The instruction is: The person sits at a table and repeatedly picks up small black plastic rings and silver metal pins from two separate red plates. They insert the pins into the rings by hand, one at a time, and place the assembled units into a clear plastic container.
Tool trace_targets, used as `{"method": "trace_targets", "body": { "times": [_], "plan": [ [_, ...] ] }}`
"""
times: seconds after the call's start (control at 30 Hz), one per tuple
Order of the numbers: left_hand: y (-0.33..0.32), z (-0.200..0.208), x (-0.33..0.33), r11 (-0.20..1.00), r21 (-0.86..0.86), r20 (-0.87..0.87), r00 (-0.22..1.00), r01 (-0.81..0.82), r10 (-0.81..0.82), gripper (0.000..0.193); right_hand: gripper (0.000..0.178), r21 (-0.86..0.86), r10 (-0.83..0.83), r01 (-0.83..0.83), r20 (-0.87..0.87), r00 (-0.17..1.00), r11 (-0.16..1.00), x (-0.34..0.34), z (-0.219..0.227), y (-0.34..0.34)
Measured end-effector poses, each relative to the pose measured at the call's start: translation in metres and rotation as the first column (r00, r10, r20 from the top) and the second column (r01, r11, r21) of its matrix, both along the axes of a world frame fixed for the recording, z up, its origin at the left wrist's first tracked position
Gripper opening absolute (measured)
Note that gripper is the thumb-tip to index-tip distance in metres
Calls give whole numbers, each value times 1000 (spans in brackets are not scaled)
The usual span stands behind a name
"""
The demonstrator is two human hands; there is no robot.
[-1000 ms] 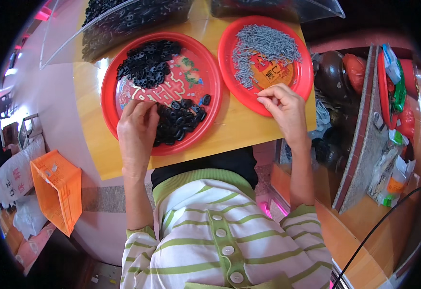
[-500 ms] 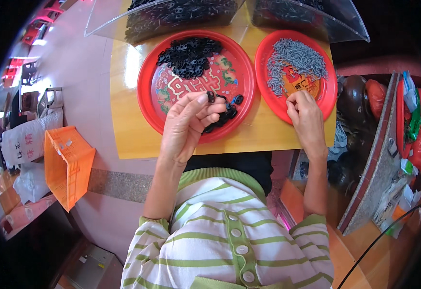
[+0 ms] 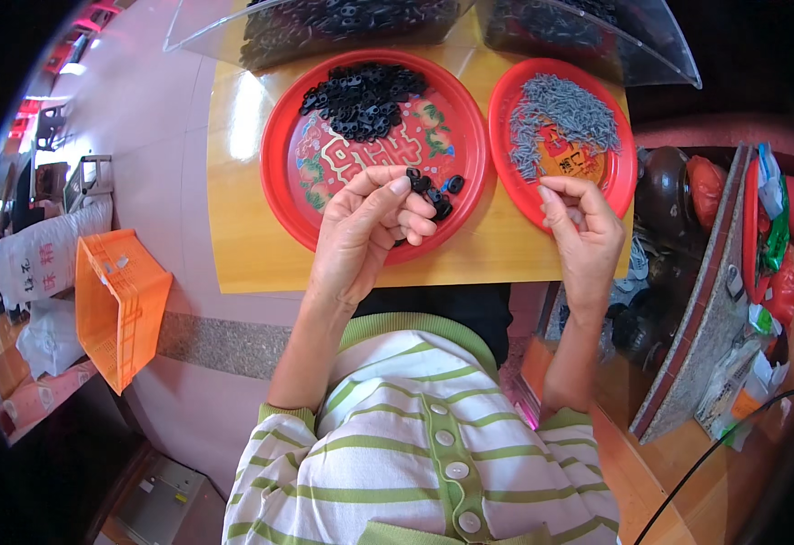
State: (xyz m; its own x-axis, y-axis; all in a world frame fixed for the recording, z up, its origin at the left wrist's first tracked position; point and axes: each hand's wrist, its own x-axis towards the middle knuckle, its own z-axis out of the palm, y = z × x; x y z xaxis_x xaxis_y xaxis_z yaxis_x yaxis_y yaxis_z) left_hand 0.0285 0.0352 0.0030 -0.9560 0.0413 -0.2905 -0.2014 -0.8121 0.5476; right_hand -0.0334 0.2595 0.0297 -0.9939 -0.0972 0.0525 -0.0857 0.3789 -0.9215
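Small black plastic piece, rounded and glossy, sits at the fingertips of the left hand, apparently pinched between thumb and forefinger, the other fingers curled loosely below. On the right hand, thumb and forefinger come nearly together; whether they grip anything is too small to tell. A light pinch by the edge, face clear of the fingertip, probably suits so small a part, and keeping each hand above its own dish should let anything dropped land among its kind. Beneath the left hand lies a round red plastic tray with a patterned floor, bearing a loose black cluster and, farther off, a bigger black heap. Just beside it, a red plastic plate carries slim grey metal screws. Both rest on a yellow wooden table, below clear plastic bins of dark parts.
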Motion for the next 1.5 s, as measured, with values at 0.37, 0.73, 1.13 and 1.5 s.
{"method": "trace_targets", "body": {
  "times": [0.37,0.73,1.13,1.5],
  "plan": [
    [-2,9,-3,983,-111,38,988,-147,152,18,9,-222,118,-95,93,989,970,16,-13,-42],
    [1,2,1,978,-197,94,991,-74,94,22,9,-504,236,-148,115,965,851,15,-14,-67],
    [0,0,4,960,-280,84,996,-12,37,17,12,-602,327,-127,235,915,789,14,-23,-80],
    [-2,0,5,950,-312,65,997,-15,37,15,8,-561,309,-177,149,939,809,17,-25,-85]
  ]
}}
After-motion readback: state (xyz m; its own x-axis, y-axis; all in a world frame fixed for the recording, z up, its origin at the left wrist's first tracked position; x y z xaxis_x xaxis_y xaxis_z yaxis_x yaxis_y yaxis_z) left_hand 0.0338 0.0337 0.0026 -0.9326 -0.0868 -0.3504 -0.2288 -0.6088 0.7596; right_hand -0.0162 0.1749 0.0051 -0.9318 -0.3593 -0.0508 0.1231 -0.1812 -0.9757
